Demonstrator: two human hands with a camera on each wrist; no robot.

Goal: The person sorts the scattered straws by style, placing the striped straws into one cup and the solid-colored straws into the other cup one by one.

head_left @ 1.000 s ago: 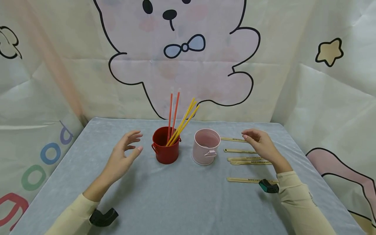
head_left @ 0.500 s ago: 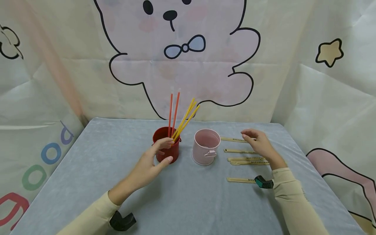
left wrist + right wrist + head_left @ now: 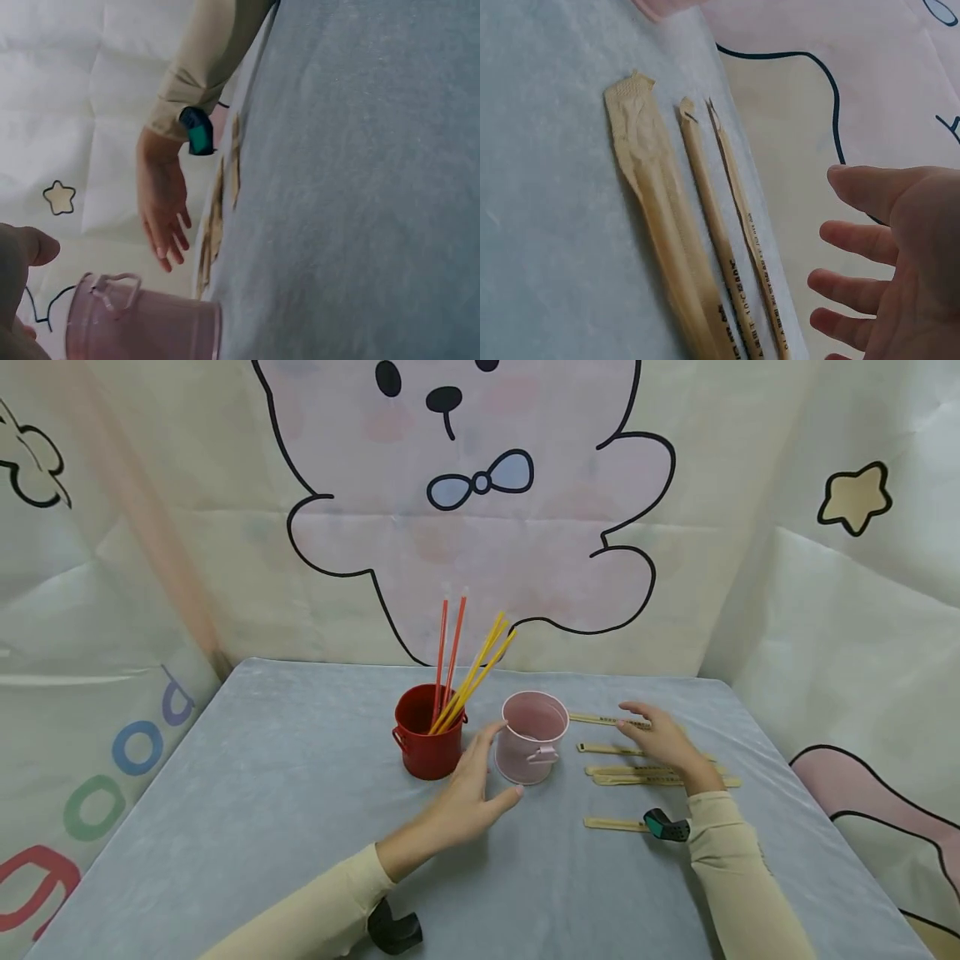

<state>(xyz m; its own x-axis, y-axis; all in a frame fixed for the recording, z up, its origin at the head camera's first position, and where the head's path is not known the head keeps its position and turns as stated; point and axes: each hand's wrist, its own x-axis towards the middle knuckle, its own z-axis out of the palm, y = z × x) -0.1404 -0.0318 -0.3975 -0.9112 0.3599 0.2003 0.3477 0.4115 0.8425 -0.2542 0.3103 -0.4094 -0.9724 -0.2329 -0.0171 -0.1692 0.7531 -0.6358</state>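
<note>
Rightward from its place before the red bucket half a second earlier, a person's left hand (image 3: 467, 800) has moved to the near left side of the pink bucket (image 3: 521, 760), thumb spread wide from its extended fingers; whether fingertips touch the bucket cannot be told. Upright on a pale blue cloth (image 3: 315, 760), the pink bucket stands just right of the red bucket (image 3: 429, 753), which holds thin red sticks (image 3: 455, 643) and yellow sticks (image 3: 480, 678) leaning rightward. To the pink bucket's right lie slim paper packets (image 3: 637, 781), the right hand (image 3: 663, 743) above the farther ones, its thumb and fingers apart. Behind, a backdrop (image 3: 217, 543) shows a cartoon animal in a blue bow tie (image 3: 513, 472).
</note>
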